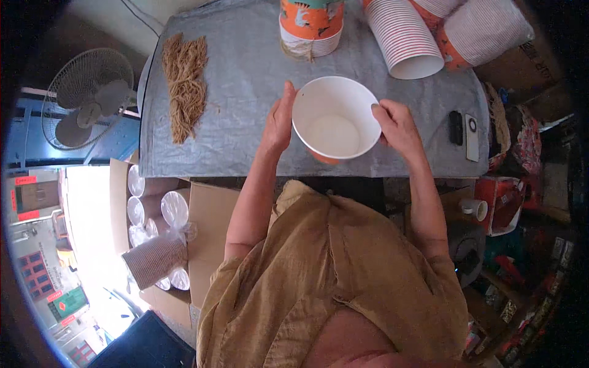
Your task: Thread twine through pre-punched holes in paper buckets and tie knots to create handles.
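A large white paper tub [335,116] with an orange outside is tilted so that I look into its bare white inside, near the front edge of the grey-covered table [239,110]. My left hand [280,119] lies along its left side, fingers pointing away from me and partly hidden by the wall. On the right, my right hand [399,127] grips the rim, thumb over the edge and fingers round the outside. Beyond the tub stands a stack of orange patterned tubs [311,27] with string around its lower part. A bundle of brown string [186,89] lies at the left.
Nested white tubs [405,40] and a plastic-wrapped stack [488,30] lie at the back right. A black object [455,127] and a white device [471,138] rest near the right edge. A fan [90,101] stands left, above a cardboard box [211,230] of wrapped stacks.
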`<move>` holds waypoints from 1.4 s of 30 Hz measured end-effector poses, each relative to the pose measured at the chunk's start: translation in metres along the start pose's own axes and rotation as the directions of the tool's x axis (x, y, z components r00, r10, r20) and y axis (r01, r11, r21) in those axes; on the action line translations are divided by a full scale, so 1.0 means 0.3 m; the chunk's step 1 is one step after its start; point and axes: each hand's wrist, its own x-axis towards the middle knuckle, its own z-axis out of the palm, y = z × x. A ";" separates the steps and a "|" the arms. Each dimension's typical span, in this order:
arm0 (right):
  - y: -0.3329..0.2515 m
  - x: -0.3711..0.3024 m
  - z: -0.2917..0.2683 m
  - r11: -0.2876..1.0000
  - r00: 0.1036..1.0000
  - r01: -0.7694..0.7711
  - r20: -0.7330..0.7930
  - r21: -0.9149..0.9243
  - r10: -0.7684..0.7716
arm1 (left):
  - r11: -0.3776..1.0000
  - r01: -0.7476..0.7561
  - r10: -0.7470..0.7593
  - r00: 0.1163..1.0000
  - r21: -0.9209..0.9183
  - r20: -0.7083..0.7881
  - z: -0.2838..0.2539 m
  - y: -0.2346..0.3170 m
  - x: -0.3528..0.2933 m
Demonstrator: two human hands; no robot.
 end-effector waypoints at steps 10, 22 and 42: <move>0.026 0.005 0.141 0.987 0.991 0.022 -0.136 0.156 0.000 | 0.970 -0.220 0.237 0.949 0.106 -0.205 -0.145 -0.093 -0.026; 0.243 -0.066 0.222 0.922 0.994 0.046 0.077 0.385 -0.082 | 0.682 -0.049 0.592 0.623 0.730 -0.511 -0.550 -0.202 -0.049; 0.353 -0.111 0.295 0.991 0.995 0.052 0.080 0.126 -0.062 | 0.912 -0.054 0.341 0.652 0.406 -0.678 -0.612 -0.209 -0.017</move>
